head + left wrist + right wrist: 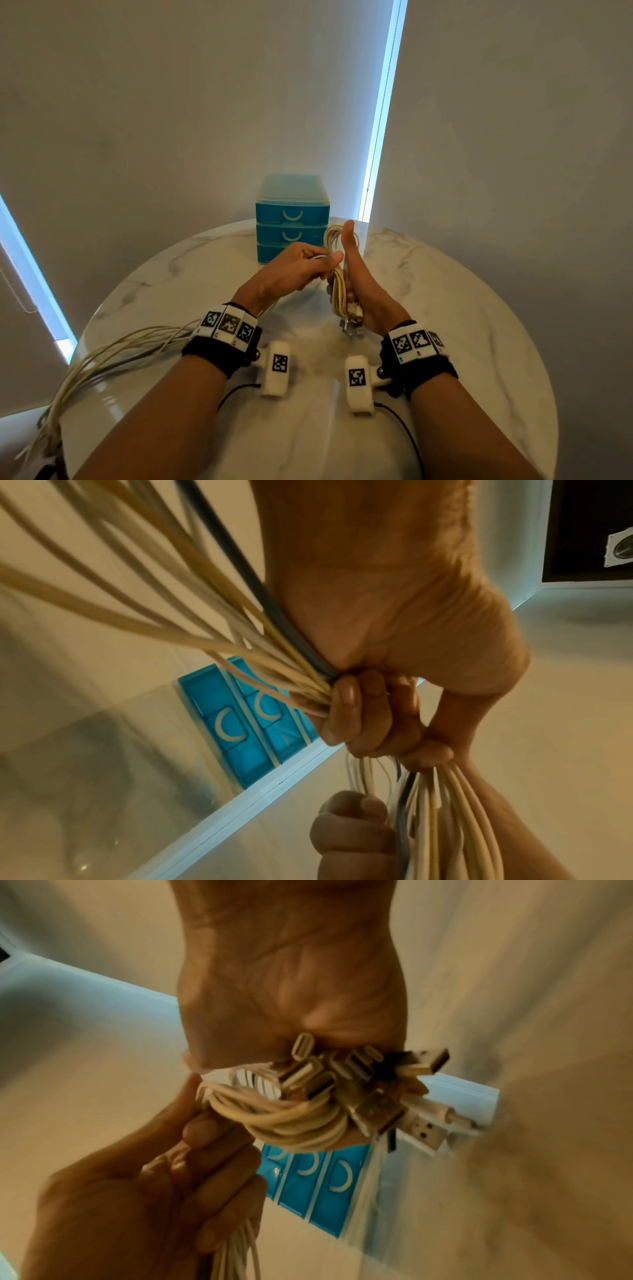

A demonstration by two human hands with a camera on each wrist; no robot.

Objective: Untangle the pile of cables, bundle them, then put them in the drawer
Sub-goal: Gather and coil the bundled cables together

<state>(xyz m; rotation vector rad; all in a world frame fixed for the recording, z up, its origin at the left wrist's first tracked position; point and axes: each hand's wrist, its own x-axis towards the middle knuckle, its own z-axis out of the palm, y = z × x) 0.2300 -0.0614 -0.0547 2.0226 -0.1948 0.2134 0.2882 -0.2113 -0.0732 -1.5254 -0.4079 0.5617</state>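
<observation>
On a round white marble-patterned table (445,308), against the wall at its far edge, stands a blue plastic drawer unit (292,205) with three stacked drawers, all closed, each visible front carrying a pale crescent handle. Above the tabletop, in front of that unit, both hands meet around the cables (337,274), a cluster of cream-white leads with at least one darker lead among them. From the left hand the loose lengths (113,356) fan out leftward, sweep across the table and drop over its near left edge. The right hand (359,291) stands upright with its thumb pointing up, the fingers curled round a coiled loop of the leads, which rises past the thumb and hangs down below the palm. The left hand (294,270) is closed in a fist round the running strands just beside the coil, thumb pressed along them toward the right palm. At the heel of the right hand, a clump of plug ends (369,1085), flat metal USB connectors and smaller rounded ones, sticks out from the coil. Both wrists wear black straps with square-patterned marker tags.
</observation>
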